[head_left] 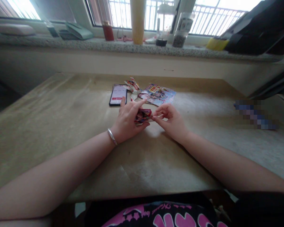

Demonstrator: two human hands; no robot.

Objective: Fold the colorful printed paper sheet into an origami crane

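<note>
A small red printed packet (pixel 142 116) is held low over the tabletop between my hands. My left hand (pixel 127 121), with a silver bangle (pixel 112 136) on its wrist, grips the packet's left side. My right hand (pixel 170 121) pinches its right edge with the fingertips. Just beyond my left fingers lies a smartphone (pixel 117 95) with a lit screen. Crumpled torn wrapper pieces (pixel 133 86) sit next to it, and a colourful printed leaflet (pixel 157 94) lies to their right.
The beige tabletop (pixel 61 126) stretches around my arms. A blurred blue object (pixel 255 115) lies at its right. Beyond the table, a granite window sill (pixel 123 47) holds a tall yellow cylinder (pixel 137 22), a red bottle (pixel 108 31), jars and dark items.
</note>
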